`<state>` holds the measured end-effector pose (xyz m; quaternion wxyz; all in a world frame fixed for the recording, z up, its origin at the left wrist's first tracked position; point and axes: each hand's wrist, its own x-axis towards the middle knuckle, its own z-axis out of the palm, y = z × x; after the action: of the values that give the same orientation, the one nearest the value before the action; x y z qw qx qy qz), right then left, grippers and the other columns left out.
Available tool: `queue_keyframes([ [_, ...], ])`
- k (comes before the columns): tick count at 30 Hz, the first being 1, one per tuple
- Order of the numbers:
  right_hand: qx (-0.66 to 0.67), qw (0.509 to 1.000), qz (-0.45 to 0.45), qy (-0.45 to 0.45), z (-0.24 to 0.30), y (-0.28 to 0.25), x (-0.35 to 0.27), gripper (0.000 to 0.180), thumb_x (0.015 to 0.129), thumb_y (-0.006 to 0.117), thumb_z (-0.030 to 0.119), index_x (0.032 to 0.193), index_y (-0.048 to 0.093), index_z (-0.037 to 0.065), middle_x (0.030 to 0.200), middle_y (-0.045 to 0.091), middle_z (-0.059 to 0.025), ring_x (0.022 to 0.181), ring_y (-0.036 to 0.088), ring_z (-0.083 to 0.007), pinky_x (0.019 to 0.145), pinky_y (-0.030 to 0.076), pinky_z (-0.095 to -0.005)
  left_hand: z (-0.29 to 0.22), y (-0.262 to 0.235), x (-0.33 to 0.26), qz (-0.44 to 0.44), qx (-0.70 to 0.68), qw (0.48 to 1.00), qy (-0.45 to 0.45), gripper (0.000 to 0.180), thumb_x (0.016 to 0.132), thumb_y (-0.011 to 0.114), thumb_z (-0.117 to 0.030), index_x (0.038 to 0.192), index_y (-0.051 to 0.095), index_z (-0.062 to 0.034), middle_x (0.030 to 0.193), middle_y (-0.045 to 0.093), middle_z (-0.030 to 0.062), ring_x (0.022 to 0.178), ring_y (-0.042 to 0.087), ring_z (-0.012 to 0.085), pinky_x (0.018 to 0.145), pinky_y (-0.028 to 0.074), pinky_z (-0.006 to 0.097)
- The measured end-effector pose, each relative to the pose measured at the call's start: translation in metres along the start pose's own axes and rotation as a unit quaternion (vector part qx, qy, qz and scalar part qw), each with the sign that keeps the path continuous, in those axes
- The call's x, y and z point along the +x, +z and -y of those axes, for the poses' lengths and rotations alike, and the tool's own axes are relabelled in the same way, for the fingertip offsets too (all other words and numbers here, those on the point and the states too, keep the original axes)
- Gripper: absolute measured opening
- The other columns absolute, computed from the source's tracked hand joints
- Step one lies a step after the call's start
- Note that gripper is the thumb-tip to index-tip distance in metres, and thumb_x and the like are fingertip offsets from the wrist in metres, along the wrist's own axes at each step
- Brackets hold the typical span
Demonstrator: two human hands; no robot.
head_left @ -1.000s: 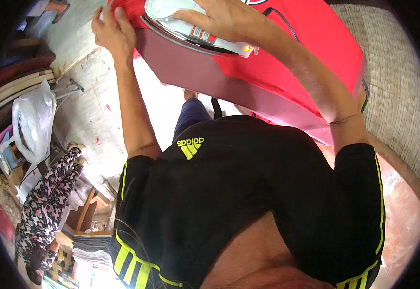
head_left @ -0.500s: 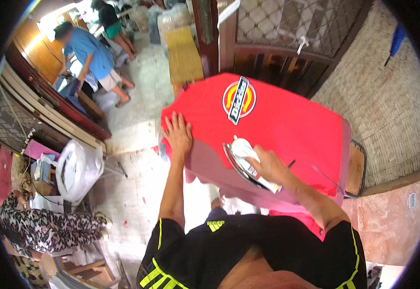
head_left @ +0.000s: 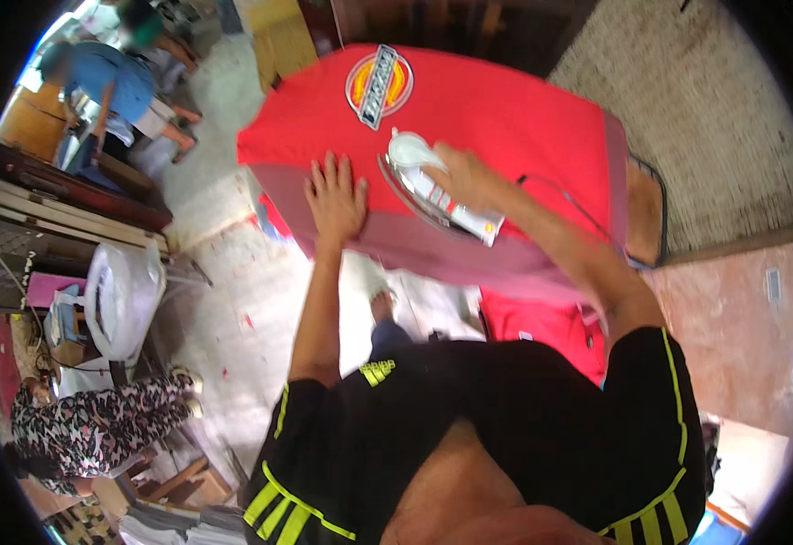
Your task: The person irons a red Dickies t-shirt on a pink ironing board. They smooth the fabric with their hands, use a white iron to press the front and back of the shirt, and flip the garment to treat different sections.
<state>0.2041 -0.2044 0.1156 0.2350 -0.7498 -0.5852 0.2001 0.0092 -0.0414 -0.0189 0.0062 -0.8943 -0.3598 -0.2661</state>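
A red shirt (head_left: 505, 118) with a round printed logo (head_left: 378, 86) lies spread over an ironing board. My left hand (head_left: 334, 198) rests flat on the shirt's near edge, fingers apart. My right hand (head_left: 464, 177) grips the handle of a white clothes iron (head_left: 433, 186) that sits on the red cloth just right of my left hand. The iron's cord (head_left: 569, 204) trails back along my right forearm.
A person in a blue top (head_left: 110, 86) bends over at the far left. Another person in patterned trousers (head_left: 96, 422) sits at the lower left beside a white plastic bag (head_left: 124, 295). More red cloth (head_left: 542, 327) hangs under the board. A woven wall (head_left: 696, 118) stands on the right.
The view has lifted from my torso toward the board. The iron has slid across the shirt toward its near edge, and my left hand has stayed flat on the cloth beside it.
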Motion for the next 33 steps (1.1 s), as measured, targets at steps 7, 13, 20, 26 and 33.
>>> queue_keyframes([
  [7,0.248,0.927,-0.017,0.280,0.003,-0.077,-0.113,0.033,0.098,0.056,0.039,0.107,0.053,0.008,0.067,0.050,-0.0029,0.048,0.046,-0.0111,0.041,0.035,-0.0283,0.013,-0.007,0.015,-0.002,-0.014,1.000,-0.003,0.058,0.097,0.043,-0.050,0.143,0.047,-0.0143,0.154,0.036,0.0137,0.142,0.030,0.0411,0.111,0.024,0.060],
  [13,0.324,0.900,-0.095,0.277,0.003,-0.112,-0.168,0.033,0.097,0.057,0.038,0.099,0.050,0.005,0.059,0.042,0.0020,0.041,0.039,-0.0078,0.035,0.031,-0.0259,0.013,-0.009,0.026,0.027,-0.020,0.999,-0.029,0.063,0.096,0.044,-0.055,0.143,0.047,-0.0141,0.154,0.037,0.0136,0.142,0.030,0.0413,0.111,0.021,0.061],
  [20,0.295,0.915,-0.097,0.257,-0.005,-0.055,-0.077,0.045,0.096,0.057,0.042,0.104,0.050,-0.001,0.070,0.053,-0.0073,0.050,0.052,-0.0133,0.041,0.041,-0.0305,-0.037,0.003,0.051,0.037,-0.074,0.992,0.096,0.060,0.098,0.043,-0.046,0.142,0.044,-0.0050,0.154,0.034,0.0175,0.141,0.029,0.0439,0.111,0.022,0.061],
  [26,0.252,0.943,-0.152,0.155,-0.019,-0.035,0.045,0.036,0.099,0.055,0.035,0.095,0.044,0.002,0.065,0.048,-0.0036,0.046,0.047,-0.0102,0.041,0.035,-0.0279,-0.057,0.002,0.060,0.065,-0.064,0.994,0.063,0.057,0.098,0.045,-0.039,0.143,0.043,-0.0046,0.155,0.031,0.0176,0.142,0.027,0.0444,0.111,0.021,0.062],
  [33,0.259,0.921,-0.206,0.203,-0.031,-0.061,0.152,0.040,0.097,0.053,0.038,0.100,0.056,-0.002,0.080,0.063,-0.0298,0.076,0.064,-0.0462,0.066,0.049,-0.0511,-0.061,-0.012,0.072,0.129,-0.049,0.989,0.054,0.056,0.099,0.045,-0.036,0.147,0.038,-0.0104,0.155,0.032,0.0160,0.143,0.025,0.0414,0.111,0.020,0.062],
])
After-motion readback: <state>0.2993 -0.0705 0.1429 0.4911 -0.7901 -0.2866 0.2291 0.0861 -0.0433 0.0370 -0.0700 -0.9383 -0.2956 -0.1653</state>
